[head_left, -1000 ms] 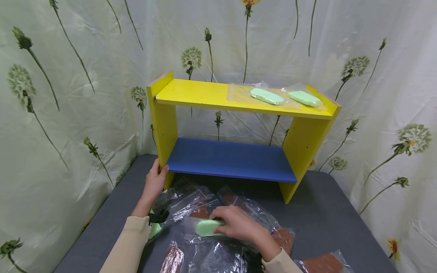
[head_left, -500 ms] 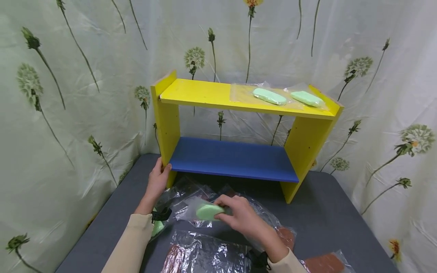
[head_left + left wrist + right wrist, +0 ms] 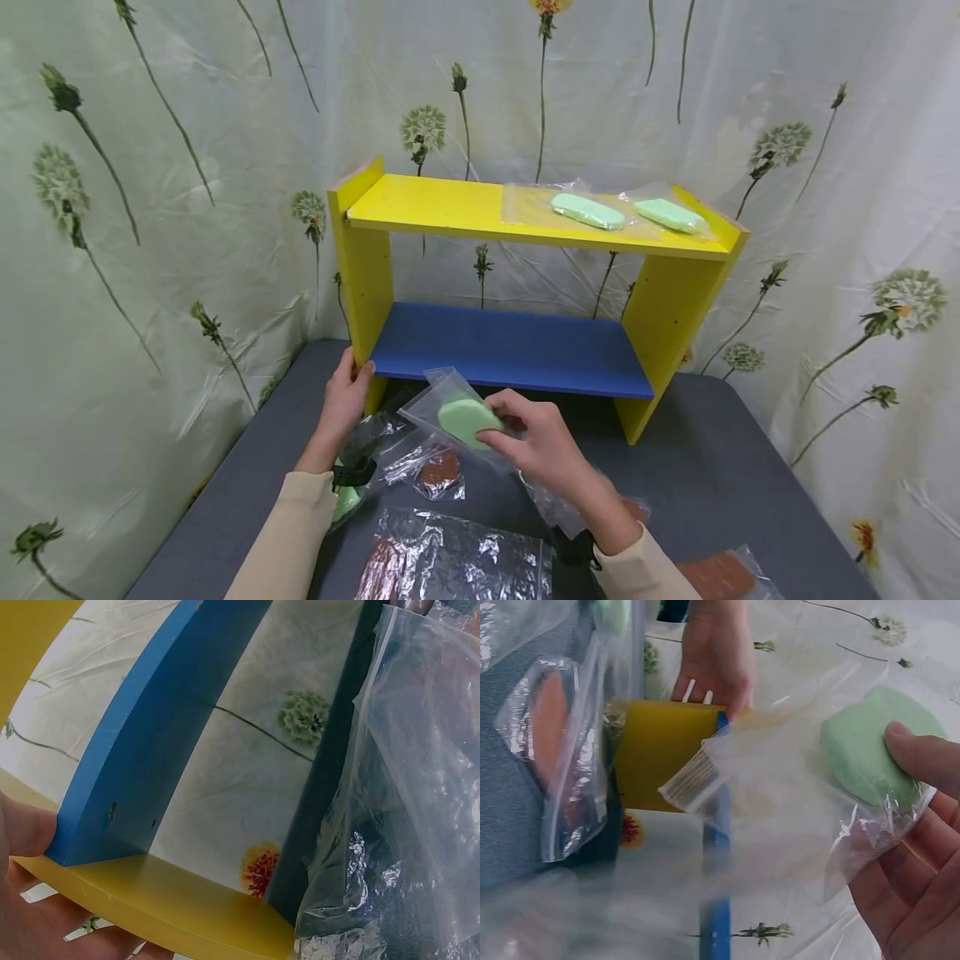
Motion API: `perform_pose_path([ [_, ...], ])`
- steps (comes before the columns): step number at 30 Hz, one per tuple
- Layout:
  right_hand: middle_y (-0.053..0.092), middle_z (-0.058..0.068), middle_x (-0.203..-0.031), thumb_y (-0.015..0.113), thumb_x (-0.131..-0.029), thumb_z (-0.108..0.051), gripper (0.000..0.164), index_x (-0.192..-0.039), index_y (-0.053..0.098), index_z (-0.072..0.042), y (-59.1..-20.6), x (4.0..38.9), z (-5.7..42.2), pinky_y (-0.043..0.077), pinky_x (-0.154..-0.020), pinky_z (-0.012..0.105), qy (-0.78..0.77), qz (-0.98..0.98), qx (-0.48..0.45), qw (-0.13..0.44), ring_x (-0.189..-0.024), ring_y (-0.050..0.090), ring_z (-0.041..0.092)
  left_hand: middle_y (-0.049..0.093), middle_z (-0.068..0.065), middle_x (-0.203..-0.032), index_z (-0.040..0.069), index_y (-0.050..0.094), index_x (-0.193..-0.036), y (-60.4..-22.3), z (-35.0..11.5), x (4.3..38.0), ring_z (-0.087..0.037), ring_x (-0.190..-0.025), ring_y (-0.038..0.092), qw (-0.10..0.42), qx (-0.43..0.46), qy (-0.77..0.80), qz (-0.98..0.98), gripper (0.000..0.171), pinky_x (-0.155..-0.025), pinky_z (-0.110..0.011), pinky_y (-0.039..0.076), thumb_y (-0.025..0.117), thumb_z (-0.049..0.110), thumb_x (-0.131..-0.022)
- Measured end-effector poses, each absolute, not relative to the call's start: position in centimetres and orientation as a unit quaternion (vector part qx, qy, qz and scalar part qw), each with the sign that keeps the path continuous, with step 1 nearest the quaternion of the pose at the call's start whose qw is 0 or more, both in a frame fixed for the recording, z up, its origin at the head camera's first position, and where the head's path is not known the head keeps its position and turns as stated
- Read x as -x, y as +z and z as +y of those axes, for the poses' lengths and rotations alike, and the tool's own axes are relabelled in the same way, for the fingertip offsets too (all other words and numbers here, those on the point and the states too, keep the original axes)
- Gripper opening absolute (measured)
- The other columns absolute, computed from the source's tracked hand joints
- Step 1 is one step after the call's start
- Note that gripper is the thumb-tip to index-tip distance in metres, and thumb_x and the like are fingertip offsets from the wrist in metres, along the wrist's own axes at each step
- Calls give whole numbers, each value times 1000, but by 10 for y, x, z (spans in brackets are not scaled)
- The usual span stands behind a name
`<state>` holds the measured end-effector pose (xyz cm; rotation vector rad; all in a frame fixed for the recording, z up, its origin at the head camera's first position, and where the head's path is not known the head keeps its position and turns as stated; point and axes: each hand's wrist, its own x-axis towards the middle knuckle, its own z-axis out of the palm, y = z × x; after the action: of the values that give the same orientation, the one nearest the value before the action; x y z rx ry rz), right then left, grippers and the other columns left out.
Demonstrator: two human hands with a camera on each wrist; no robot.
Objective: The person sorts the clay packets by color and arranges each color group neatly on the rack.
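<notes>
Right hand: we see the right hand [image 3: 543,442] higher and farther forward than a second ago, up from low over the pile.
Green piece: the pale green, flat, oval piece [image 3: 467,421] in its grip has risen with it, near the front edge of the long blue board [image 3: 510,346].
Held bag: we find the clear plastic zip bag [image 3: 431,406] round that piece tilted, its free end now up and to the left, across the board's edge in our head view.
Brown piece: the reddish-brown slab in clear plastic [image 3: 439,469], mostly covered half a second ago, shows again.
Large bag: the wide, shiny, clear bag [image 3: 465,558] lies flatter than a second ago, its upper edge uncovered.
</notes>
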<state>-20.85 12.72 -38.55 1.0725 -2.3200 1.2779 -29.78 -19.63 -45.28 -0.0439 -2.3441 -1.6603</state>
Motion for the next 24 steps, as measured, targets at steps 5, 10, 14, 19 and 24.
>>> perform_pose_path([
  [5,70,-8,-103,81,-86,-13,35,-115,64,-23,-373,212,125,56,-62,27,451,-794,-375,158,-76,67,8,52,-18,-132,17,34,-152,-452,-197,298,-41,-113,52,131,15,-576,-807,50,-93,-53,43,44,40,-108],
  [10,73,-1,-103,81,-86,-10,38,-119,64,-17,-350,219,126,58,-63,27,451,-782,-386,190,-81,70,9,52,-19,-131,18,34,-152,-452,-196,298,-44,-113,52,135,17,-575,-807,49,-91,-53,43,43,40,-108],
  [14,74,1,-102,81,-85,-9,42,-123,63,-15,-327,229,127,59,-64,31,447,-771,-392,227,-83,71,11,51,-19,-133,19,34,-153,-451,-196,297,-44,-113,52,137,17,-577,-805,50,-92,-53,43,43,39,-108],
  [19,74,3,-104,81,-85,-11,65,-143,53,-20,-301,242,129,59,-65,30,440,-763,-390,267,-82,72,12,51,-19,-132,19,34,-153,-450,-196,297,-45,-113,51,137,20,-580,-803,49,-92,-53,43,43,39,-108],
  [24,71,4,-112,80,-85,-6,68,-147,54,-19,-278,253,131,58,-65,27,428,-745,-407,311,-83,70,12,50,-20,-131,18,32,-153,-450,-196,297,-45,-114,51,132,23,-580,-804,50,-92,-53,43,42,38,-109],
])
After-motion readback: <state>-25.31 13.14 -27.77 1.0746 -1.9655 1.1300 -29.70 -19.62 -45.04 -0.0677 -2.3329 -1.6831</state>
